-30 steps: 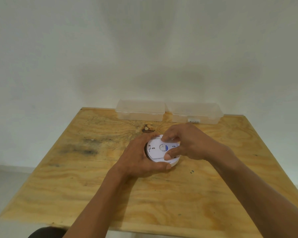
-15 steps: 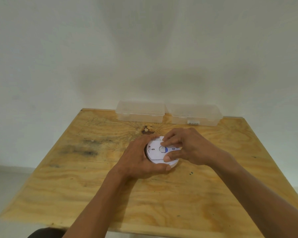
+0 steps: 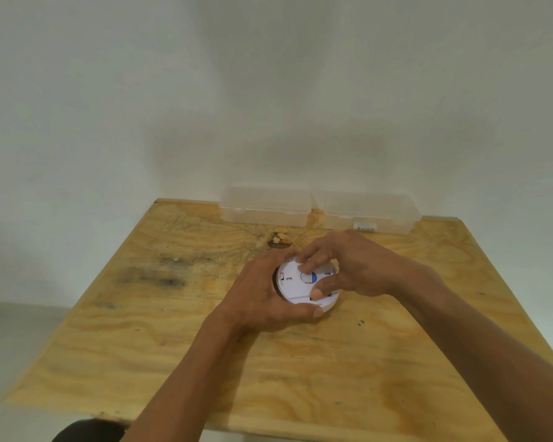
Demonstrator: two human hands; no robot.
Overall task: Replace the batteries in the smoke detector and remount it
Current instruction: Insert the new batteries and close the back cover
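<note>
A round white smoke detector point(image 3: 296, 285) lies on the plywood table point(image 3: 205, 346), near its middle, with its flat back plate facing up and a small blue mark by the centre. My left hand point(image 3: 262, 298) wraps around the detector's left and near rim. My right hand point(image 3: 348, 266) grips the back plate from the right, fingertips on its far edge and thumb on its near side. The detector's right part is hidden under my right hand.
Two clear plastic boxes stand side by side at the table's far edge against the white wall, one point(image 3: 265, 205) on the left and one point(image 3: 367, 212) on the right with a small white label. A dark knot point(image 3: 278, 240) marks the wood behind the detector.
Both hands keep hold of the detector. My right hand's fingers have shifted slightly on the back plate; the detector stays in place.
</note>
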